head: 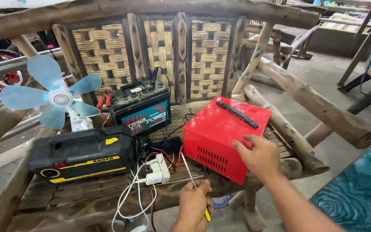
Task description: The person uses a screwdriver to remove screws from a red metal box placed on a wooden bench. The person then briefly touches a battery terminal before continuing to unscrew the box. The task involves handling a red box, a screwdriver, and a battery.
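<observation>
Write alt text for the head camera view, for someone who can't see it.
A person's right hand rests on a red metal box on a wooden slat bench, while the left hand holds a screwdriver pointed at the box. To the left sit a car battery, a black and yellow machine, a white power strip and a light blue fan.

Black car battery (141,108) at back of the wooden slat bench (86,189), red and black clamps (104,99) just left of it. Pale blue fan (56,98) with white hub further left, blades bare. Black case with yellow trim (84,154) lying in front of the fan. White power strip (159,170) beside the case, white cables (127,197) hanging off the bench edge. Woven backrest panels (104,53) behind, log armrest (318,107) on the right
</observation>
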